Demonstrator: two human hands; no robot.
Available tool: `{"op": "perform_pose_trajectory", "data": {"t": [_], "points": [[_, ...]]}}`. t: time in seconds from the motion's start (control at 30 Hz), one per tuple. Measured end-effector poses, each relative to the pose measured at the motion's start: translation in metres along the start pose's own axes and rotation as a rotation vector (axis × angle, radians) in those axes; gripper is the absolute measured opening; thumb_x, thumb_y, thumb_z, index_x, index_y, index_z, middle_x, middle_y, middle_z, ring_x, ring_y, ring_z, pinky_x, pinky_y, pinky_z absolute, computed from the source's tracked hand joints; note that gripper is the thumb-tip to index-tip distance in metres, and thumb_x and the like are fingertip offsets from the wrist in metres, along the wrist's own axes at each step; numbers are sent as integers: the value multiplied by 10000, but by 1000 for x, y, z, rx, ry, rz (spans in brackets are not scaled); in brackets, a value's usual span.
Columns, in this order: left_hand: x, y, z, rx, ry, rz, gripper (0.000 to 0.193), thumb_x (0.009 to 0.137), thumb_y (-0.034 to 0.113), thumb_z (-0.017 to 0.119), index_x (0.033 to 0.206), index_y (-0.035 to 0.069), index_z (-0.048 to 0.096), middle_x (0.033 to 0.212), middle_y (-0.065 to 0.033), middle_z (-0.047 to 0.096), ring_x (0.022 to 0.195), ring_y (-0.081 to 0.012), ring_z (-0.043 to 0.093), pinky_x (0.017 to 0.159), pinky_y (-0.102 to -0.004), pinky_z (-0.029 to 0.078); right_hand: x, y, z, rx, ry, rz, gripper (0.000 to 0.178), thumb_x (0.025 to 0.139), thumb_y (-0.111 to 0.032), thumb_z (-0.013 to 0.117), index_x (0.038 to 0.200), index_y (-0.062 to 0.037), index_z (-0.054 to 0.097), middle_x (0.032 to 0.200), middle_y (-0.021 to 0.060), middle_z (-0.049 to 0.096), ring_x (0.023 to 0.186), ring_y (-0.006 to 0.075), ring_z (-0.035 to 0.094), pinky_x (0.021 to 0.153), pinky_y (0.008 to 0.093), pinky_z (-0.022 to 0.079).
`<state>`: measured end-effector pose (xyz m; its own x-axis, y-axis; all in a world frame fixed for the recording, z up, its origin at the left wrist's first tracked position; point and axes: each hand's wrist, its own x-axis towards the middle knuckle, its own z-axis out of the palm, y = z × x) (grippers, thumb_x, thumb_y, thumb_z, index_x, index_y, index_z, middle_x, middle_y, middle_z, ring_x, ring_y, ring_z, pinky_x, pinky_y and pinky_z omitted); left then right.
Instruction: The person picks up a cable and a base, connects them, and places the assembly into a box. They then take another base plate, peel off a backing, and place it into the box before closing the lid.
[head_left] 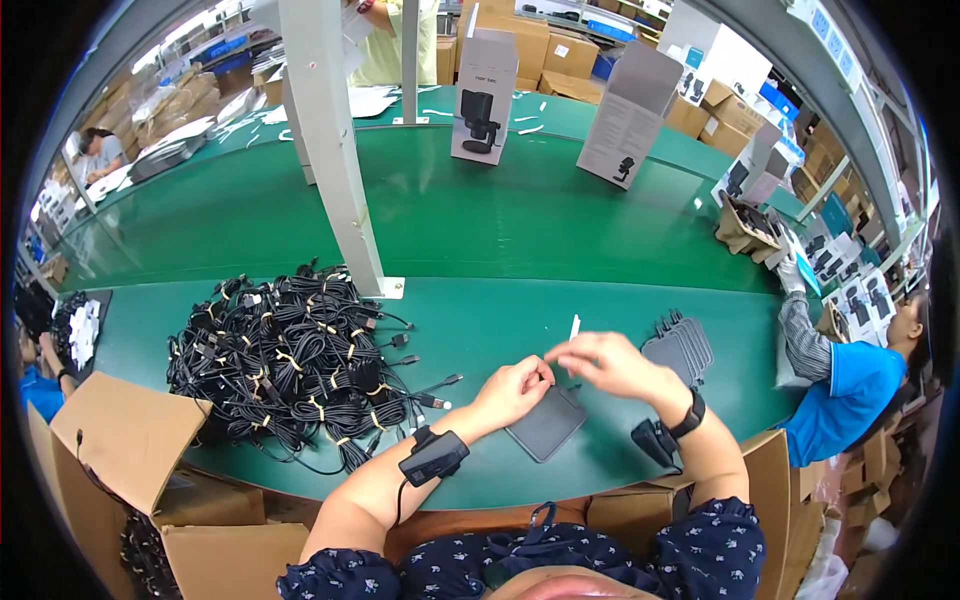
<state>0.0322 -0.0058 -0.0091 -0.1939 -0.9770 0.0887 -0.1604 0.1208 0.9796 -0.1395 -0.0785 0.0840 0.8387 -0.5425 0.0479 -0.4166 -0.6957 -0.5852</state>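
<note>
The left hand (513, 388) is closed into a loose fist at the upper corner of a flat dark grey pouch (546, 423) that lies on the green table (480, 230); the fingers appear to pinch the pouch's edge, probably to steady it. The right hand (607, 362) hovers just above and beside the left hand, thumb and forefinger drawn together as if nipping something small (what it has, if anything, is too small to tell). Each wrist carries a strapped black device (434, 457), positioned clear of the palms.

Just right of the right hand, a fanned stack of grey pouches (680, 346) stands within short reach. A small white strip (574, 327) lies on the table just beyond the fingertips. To the left, a large pile of bundled black cables (295, 365), each bundle tied, sits near the left forearm. An open cardboard box (130, 440) stands at the table's near edge, lower left. Upright product cartons (484, 95) stand well apart across the table. A co-worker in a blue shirt (840, 390) works at the right.
</note>
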Motion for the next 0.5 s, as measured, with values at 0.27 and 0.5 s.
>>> {"op": "perform_pose_trajectory", "data": {"t": [0.27,0.5], "points": [[5,-1,2,-29,-74,55,82,867,84,541,929,32,523,563,38,459,426,-45,430,410,-208,344,92,4,-58,-310,256,-135,180,870,-155,540,1018,-105,630,846,72,629,707,175,605,663,308,486],[-10,17,0,-82,72,162,559,799,154,632,1267,64,341,1038,-57,520,914,-165,536,799,-317,441,147,-54,-91,-282,287,-22,200,889,-192,521,1044,-131,630,793,50,626,694,152,590,647,297,464]]}}
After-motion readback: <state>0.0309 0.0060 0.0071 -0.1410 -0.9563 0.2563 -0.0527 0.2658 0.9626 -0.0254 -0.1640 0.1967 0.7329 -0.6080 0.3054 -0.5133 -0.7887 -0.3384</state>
